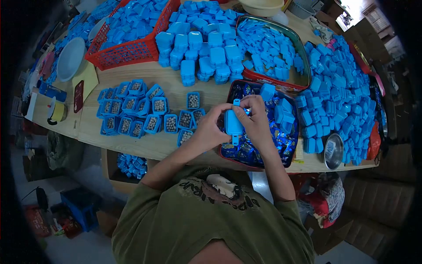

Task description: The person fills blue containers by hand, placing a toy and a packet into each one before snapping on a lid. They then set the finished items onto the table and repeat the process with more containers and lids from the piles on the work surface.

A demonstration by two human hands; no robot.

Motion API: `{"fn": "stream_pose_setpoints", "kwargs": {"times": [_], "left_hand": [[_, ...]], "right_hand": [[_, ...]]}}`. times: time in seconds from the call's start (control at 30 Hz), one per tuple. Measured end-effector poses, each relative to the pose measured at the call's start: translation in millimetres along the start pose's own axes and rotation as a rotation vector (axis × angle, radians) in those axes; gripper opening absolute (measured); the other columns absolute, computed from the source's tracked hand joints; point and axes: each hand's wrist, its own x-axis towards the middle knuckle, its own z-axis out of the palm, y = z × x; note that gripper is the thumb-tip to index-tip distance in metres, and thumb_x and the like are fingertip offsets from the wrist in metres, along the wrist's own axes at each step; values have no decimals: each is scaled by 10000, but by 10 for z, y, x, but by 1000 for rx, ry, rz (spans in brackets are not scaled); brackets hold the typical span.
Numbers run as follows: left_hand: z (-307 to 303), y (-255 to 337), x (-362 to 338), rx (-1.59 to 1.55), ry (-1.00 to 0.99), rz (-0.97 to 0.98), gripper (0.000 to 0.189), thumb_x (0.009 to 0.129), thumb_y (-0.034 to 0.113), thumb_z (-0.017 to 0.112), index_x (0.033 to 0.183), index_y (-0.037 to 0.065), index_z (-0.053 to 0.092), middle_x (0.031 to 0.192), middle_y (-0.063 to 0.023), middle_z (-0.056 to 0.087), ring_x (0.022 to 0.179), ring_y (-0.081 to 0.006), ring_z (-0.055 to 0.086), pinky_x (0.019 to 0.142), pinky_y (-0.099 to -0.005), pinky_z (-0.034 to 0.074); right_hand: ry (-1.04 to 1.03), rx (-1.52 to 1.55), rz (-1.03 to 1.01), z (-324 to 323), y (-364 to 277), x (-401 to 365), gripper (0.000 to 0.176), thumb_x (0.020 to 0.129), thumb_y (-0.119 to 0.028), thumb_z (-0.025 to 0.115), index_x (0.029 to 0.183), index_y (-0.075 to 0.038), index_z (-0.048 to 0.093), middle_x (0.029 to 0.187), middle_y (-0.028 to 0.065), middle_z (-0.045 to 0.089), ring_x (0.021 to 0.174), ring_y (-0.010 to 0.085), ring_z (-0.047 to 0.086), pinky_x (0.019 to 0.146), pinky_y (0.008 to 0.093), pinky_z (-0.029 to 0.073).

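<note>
Between my two hands is a small blue plastic box (233, 124) with a flap sticking out at its top and another at its bottom. My left hand (210, 128) grips its left side, fingers curled round it. On the other side my right hand (255, 119) is closed on the box, thumb near the upper flap. Below them lies a tin tray (223, 152) of shiny dark-blue packets (274, 152), with several loose blue box parts (285, 115) on top. Left of my hands stand small open blue boxes (159, 105) filled with pale round beads.
Stacked blue boxes (188, 70) stand behind, beside a red basket (127, 53) full of blue parts. A large tin (306, 72) holds flat blue pieces. Blue boxes (338, 99) pile up at right, near a metal bowl (333, 152). A phone (78, 97) lies at left.
</note>
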Motion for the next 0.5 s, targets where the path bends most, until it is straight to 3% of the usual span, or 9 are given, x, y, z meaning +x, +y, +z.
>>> {"fn": "stream_pose_setpoints", "kwargs": {"times": [0.03, 0.13, 0.27, 0.33, 0.43, 0.5], "left_hand": [[20, 13, -8, -153, 12, 2, 751, 571, 19, 754, 1252, 75, 441, 1133, -110, 543, 1021, -227, 567, 858, -336, 469], [49, 40, -51, -189, 45, 80, 749, 586, -27, 739, 1255, 82, 420, 1176, -96, 521, 1056, -211, 546, 869, -331, 469], [0, -27, -90, -165, -43, 39, 651, 604, -36, 727, 1192, 82, 473, 1191, -97, 511, 1090, -208, 528, 862, -330, 471], [-2, -95, -71, 8, -19, 241, 551, 620, -46, 719, 1118, 85, 524, 1203, -100, 503, 1077, -194, 535, 838, -318, 483], [12, -148, -77, -56, 4, 241, 515, 604, -47, 734, 1067, 85, 553, 1200, -108, 507, 1056, -205, 554, 829, -312, 487], [17, -158, -59, -97, 52, 243, 533, 586, -45, 744, 1066, 82, 551, 1197, -115, 507, 1058, -216, 559, 828, -313, 486]], "right_hand": [[-1, 0, -1, -1, -5, -5, 137, 850, -115, 633, 896, -29, 537, 969, 91, 476, 934, 201, 491, 811, 304, 396], [14, -57, -41, -4, -16, -28, 138, 852, -114, 627, 897, -27, 530, 973, 100, 480, 956, 215, 488, 837, 314, 388], [14, 54, 49, 10, -21, -66, 142, 861, -119, 623, 912, -33, 522, 992, 90, 489, 956, 186, 490, 827, 293, 400], [8, 120, 103, 26, -12, -87, 148, 867, -126, 622, 919, -35, 517, 1005, 79, 498, 959, 170, 491, 820, 285, 405], [-10, 397, 274, 74, -18, -152, 167, 898, -168, 600, 971, -45, 515, 1030, 55, 515, 959, 134, 493, 803, 273, 416], [55, 797, 488, 106, -68, -212, 265, 896, -232, 613, 1041, -31, 520, 1008, 43, 514, 895, 113, 487, 752, 263, 415]]}}
